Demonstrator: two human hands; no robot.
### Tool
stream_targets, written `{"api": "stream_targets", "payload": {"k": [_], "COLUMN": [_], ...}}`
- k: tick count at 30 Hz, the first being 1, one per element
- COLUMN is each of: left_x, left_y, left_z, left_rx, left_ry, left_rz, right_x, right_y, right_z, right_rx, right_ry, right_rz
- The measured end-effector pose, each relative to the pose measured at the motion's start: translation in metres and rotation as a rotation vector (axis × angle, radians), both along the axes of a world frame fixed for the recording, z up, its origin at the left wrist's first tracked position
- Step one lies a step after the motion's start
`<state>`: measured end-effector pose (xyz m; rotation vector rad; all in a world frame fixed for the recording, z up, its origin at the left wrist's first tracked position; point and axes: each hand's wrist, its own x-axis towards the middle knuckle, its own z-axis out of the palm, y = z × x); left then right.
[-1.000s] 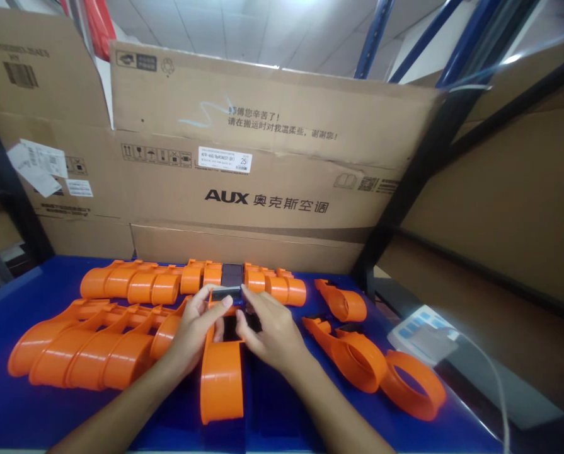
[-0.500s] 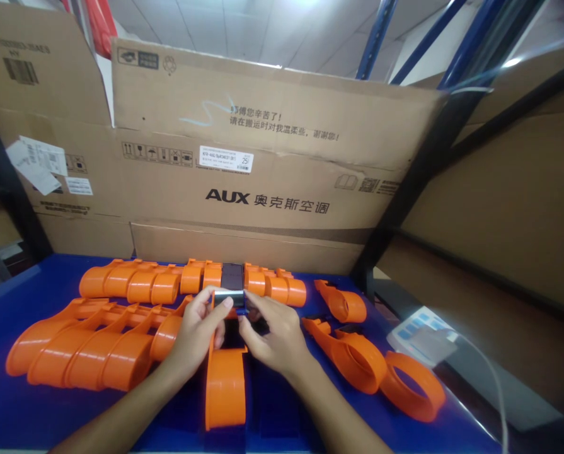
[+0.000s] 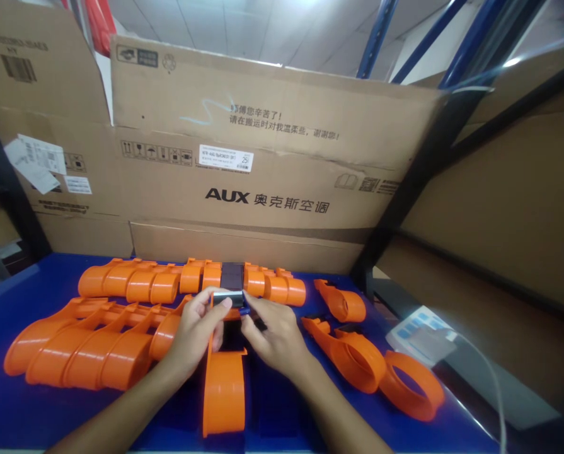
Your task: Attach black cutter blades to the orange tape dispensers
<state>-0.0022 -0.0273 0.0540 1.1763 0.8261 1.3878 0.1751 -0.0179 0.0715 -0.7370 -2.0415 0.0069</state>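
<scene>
An orange tape dispenser (image 3: 225, 392) hangs between my forearms, its round body low and its serrated metal blade (image 3: 228, 294) up at my fingers. My left hand (image 3: 200, 325) is closed on the dispenser's upper end, with the thumb on the dark part below the blade. At the right side of that end, the fingers and thumb of my right hand (image 3: 275, 328) are bent round a small dark blue piece (image 3: 244, 311), which touches the dispenser. Its exact shape is partly hidden by my fingers.
Orange dispensers (image 3: 86, 359) stand in rows on the blue table (image 3: 40, 410), with dark flat pieces (image 3: 232, 275) among the back row. Several orange parts (image 3: 411, 384) lie at the right, beside a white-and-blue box (image 3: 421, 334) with a cable. Cardboard (image 3: 263, 170) stands behind.
The dispenser's round body has swung slightly down and left. My right thumb has shifted a little, and more of the small blue piece shows.
</scene>
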Motion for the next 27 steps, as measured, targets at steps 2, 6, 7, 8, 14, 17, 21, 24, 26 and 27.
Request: {"api": "stream_targets", "payload": {"k": [2,6,7,8,14,17,21,24,26,27], "left_x": [-0.001,-0.004,-0.004,-0.004,-0.003,-0.002,-0.001,-0.001,-0.001,-0.001], "left_y": [0.001,0.003,0.003,0.003,0.0,-0.001,-0.002,-0.003,-0.003,-0.002], "left_z": [0.001,0.003,0.003,0.003,0.004,0.004,0.003,0.002,0.002,0.002], "left_rx": [-0.024,-0.049,-0.049,-0.048,-0.048,-0.057,-0.073,-0.092,-0.094,-0.094], "left_ry": [-0.049,-0.124,-0.129,-0.132,-0.137,-0.144,-0.14,-0.144,-0.14,-0.137], "left_rz": [-0.027,-0.069,-0.069,-0.071,-0.073,-0.066,-0.066,-0.083,-0.095,-0.099], "right_x": [0.002,0.009,0.012,0.014,0.031,0.037,0.04,0.04,0.039,0.039], "right_y": [-0.002,0.001,0.004,0.008,0.028,0.033,0.036,0.038,0.039,0.04], "right_z": [0.004,0.01,0.011,0.011,0.015,0.016,0.011,0.007,0.005,0.005], "right_rx": [-0.088,-0.226,-0.239,-0.252,-0.349,-0.451,-0.542,-0.58,-0.591,-0.592], "right_ry": [0.059,0.239,0.267,0.284,0.078,-0.119,-0.195,-0.205,-0.233,-0.249], "right_rz": [0.009,-0.082,-0.12,-0.158,-0.401,-0.448,-0.47,-0.488,-0.505,-0.521]}}
